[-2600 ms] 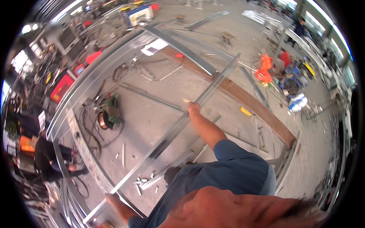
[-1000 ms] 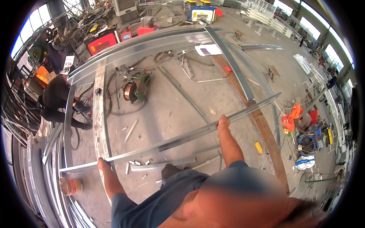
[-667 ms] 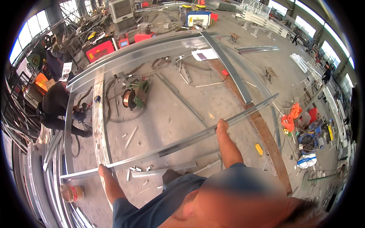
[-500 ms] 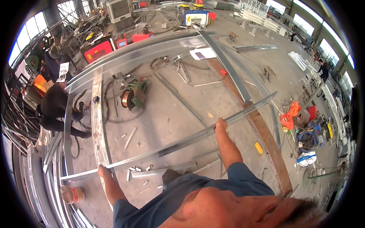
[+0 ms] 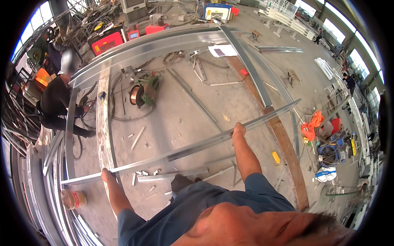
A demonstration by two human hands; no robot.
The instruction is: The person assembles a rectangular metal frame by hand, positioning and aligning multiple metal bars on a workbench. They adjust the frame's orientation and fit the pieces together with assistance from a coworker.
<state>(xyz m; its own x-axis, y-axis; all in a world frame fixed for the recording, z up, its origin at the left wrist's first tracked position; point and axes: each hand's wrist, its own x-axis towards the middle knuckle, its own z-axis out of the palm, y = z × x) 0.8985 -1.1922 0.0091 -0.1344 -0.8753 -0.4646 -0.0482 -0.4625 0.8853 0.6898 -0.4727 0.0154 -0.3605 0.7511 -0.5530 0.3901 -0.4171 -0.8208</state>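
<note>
Over the concrete floor (image 5: 180, 119), left hand (image 5: 107, 175) and right hand (image 5: 239, 130), fingers closed around a metal bar (image 5: 188, 148), keep it nearly unmoved, apparently steadying it.

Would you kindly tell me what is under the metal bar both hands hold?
The rusty beam passes under the bar toward its right end, the pale beam toward its left. Whatever the bar itself covers cannot be seen.

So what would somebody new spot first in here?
Probably the long shiny metal bar, held toward its left end by the left grip and farther right by the right grip. Beyond it, a copper-coloured spool might catch the eye left of centre, and an orange bundle at the right.
</note>
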